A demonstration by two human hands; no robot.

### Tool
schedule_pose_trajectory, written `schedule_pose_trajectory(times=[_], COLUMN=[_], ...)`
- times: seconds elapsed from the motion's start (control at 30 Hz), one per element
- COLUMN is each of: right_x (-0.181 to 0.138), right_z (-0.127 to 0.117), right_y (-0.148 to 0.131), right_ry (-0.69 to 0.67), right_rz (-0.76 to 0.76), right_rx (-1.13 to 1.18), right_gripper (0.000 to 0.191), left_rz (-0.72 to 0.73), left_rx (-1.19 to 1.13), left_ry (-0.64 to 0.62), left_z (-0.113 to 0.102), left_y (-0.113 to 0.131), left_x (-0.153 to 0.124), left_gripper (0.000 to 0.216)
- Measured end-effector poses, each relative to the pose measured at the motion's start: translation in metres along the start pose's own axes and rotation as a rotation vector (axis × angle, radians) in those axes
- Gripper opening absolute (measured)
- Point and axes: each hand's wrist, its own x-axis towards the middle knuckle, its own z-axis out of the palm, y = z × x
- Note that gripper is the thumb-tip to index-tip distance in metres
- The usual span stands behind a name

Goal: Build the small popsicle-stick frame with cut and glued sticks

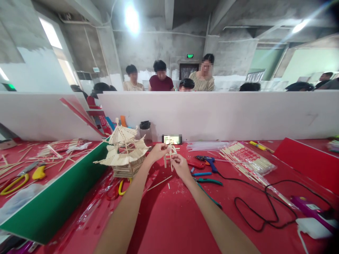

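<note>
Both arms reach out over a red table (174,215). My left hand (157,152) and my right hand (179,165) pinch a small frame of wooden sticks (169,156) between them, held upright just above the table. Left of my left hand stands a pagoda-like model of wooden sticks (124,150) with tiered roofs. A phone (172,139) lies against the white partition right behind the stick frame, its screen lit.
A blue glue gun (205,160) with a black cable (254,208), pliers (209,181) and packs of chopsticks (246,158) lie to the right. A green board (58,197) divides the table at left; yellow scissors (16,181) lie beyond it. Several people stand behind the white partition (225,116).
</note>
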Motion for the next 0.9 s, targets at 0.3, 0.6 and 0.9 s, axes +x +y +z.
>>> schedule_pose_trajectory(times=[0.3, 0.6, 0.9], right_x=[-0.001, 0.000, -0.003], right_z=[-0.002, -0.002, -0.008], right_y=[-0.003, 0.005, -0.007], right_ry=[-0.004, -0.023, 0.077], right_rz=[0.010, -0.012, -0.140], right_rx=[-0.013, -0.029, -0.283], right_gripper=[0.018, 0.019, 0.016], left_rz=[0.003, 0.014, 0.010], left_rx=[0.003, 0.007, -0.007], left_ry=[-0.003, 0.013, 0.025], left_z=[0.000, 0.000, 0.001], left_y=[0.002, 0.001, 0.002], left_x=[0.000, 0.002, 0.001], left_gripper=[0.030, 0.026, 0.030])
